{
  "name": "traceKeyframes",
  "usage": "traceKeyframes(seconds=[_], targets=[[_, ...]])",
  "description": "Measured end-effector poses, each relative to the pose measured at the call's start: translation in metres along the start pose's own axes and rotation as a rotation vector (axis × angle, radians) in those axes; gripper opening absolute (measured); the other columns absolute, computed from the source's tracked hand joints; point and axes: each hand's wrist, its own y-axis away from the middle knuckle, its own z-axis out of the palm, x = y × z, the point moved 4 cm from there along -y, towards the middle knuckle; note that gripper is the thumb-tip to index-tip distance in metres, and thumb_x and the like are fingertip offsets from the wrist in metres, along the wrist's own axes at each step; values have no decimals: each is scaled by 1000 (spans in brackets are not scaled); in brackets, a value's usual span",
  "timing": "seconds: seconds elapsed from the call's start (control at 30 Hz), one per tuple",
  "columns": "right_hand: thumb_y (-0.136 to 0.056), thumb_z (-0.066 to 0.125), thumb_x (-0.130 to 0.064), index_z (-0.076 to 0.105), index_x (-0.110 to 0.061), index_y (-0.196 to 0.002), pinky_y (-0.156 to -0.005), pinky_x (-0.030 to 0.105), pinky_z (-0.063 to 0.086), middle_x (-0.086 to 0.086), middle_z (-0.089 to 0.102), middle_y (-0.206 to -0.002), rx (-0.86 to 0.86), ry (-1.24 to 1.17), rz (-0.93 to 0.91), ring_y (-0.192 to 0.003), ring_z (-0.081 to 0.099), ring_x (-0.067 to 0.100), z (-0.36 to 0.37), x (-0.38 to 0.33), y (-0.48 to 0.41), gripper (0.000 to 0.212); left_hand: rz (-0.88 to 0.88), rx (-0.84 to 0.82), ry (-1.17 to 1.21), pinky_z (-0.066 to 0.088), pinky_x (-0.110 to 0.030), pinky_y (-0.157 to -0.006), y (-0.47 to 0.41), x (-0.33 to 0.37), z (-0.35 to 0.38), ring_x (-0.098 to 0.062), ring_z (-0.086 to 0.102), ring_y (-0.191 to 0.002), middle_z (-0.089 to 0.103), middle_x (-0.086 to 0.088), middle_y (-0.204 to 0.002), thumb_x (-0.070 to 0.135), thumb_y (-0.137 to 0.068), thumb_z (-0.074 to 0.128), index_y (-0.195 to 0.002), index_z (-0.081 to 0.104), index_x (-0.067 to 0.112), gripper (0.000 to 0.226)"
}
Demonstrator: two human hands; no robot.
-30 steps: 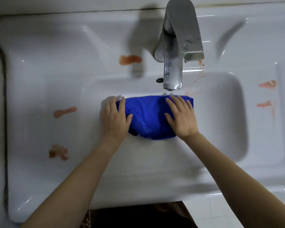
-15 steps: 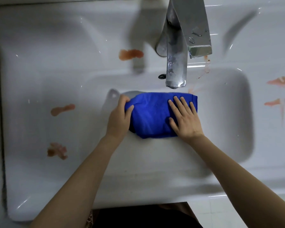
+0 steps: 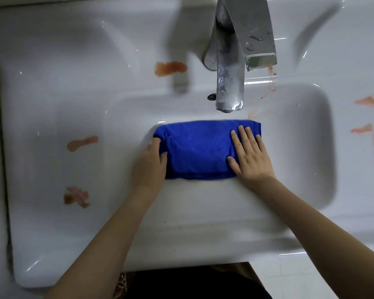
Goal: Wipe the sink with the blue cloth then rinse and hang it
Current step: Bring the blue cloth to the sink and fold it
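Observation:
A folded blue cloth [image 3: 199,147] lies in the basin of the white sink [image 3: 300,169], just below the tap's spout. My left hand [image 3: 149,165] grips the cloth's left end, with the fingers tucked under it and the thumb on top. My right hand [image 3: 251,156] lies flat on the cloth's right part, fingers straight and pointing away from me.
A chrome tap [image 3: 231,67] stands at the back, with no water running. Orange-red smears mark the sink's flat top: one left of the tap [image 3: 170,68], two on the left [image 3: 82,143] [image 3: 76,196], two on the right [image 3: 368,100].
My left hand went from lying flat on the cloth to gripping its left end. The cloth now lies spread wider across the basin. My right hand stays flat on it.

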Motion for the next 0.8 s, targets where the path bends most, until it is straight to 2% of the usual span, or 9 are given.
traceKeyframes(seconds=[0.07, 0.13, 0.23, 0.3, 0.4, 0.53, 0.67, 0.73, 0.8], targets=[[-97, 21, -52, 17, -15, -155, -121, 41, 3, 10, 16, -162, -17, 1, -22, -150, 13, 26, -3, 2, -2, 70, -49, -25, 185, 39, -28, -72, -3, 6, -2, -15, 52, -82, 58, 2, -100, 17, -97, 49, -119, 49, 13, 22], [-97, 19, -52, 20, -14, -155, -121, 40, 2, 8, 21, -162, -14, -19, -16, -150, 15, 25, -12, 10, 1, 69, -62, 1, 362, 33, -22, -64, -2, 16, -6, -4, 47, -69, 52, 8, -84, 14, -96, 50, -105, 49, 16, 9], [-97, 25, -46, 27, -13, -154, -120, 46, 8, 9, 28, -160, 86, 29, 75, -148, 22, 33, -30, 40, 17, 66, 40, -2, 432, 36, -19, -58, 6, 48, -5, -7, 46, -61, 50, 4, -69, 13, -94, 54, -93, 47, 18, 9], [-96, 29, -41, 31, -11, -152, -119, 49, 13, 11, 32, -158, 138, 74, 102, -146, 24, 35, -36, 60, 30, 63, 96, -64, 483, 39, -16, -62, 13, 78, 8, -8, 48, -64, 54, 2, -73, 13, -94, 56, -97, 52, 20, 9], [-97, 35, -34, 30, -9, -152, -122, 42, 7, 11, 31, -158, 197, 145, 63, -148, 20, 32, -34, 74, 37, 61, 191, -150, 488, 41, -6, -72, 16, 119, 40, 1, 55, -76, 59, 13, -86, 14, -95, 58, -114, 57, 15, 19], [-97, 35, -35, 32, -7, -151, -122, 42, 9, 11, 31, -158, 258, 172, 48, -148, 20, 30, -31, 74, 35, 61, 154, -254, 406, 41, -18, -87, 7, 147, 90, -13, 59, -103, 63, -1, -118, 22, -97, 56, -131, 50, 13, 37], [-97, 36, -32, 35, -6, -150, -122, 42, 9, 13, 33, -157, 305, 191, 25, -147, 25, 31, -31, 75, 34, 59, 204, -409, 137, 43, -29, -89, 4, 163, 115, -22, 56, -107, 54, -6, -122, 34, -98, 51, -145, 35, 11, 55], [-97, 41, -31, 35, -5, -150, -122, 42, 8, 13, 33, -157, 309, 188, 24, -146, 26, 32, -30, 74, 35, 59, 199, -418, 183, 43, -29, -91, 2, 161, 104, -21, 56, -108, 57, -6, -122, 31, -99, 48, -143, 40, 12, 48], [-95, 47, -29, 35, -5, -150, -121, 43, 10, 13, 33, -157, 313, 182, 22, -146, 26, 33, -31, 74, 36, 61, 208, -275, 220, 46, -30, -89, 2, 148, 83, -19, 59, -99, 60, -5, -116, 22, -99, 50, -132, 51, 12, 35]])
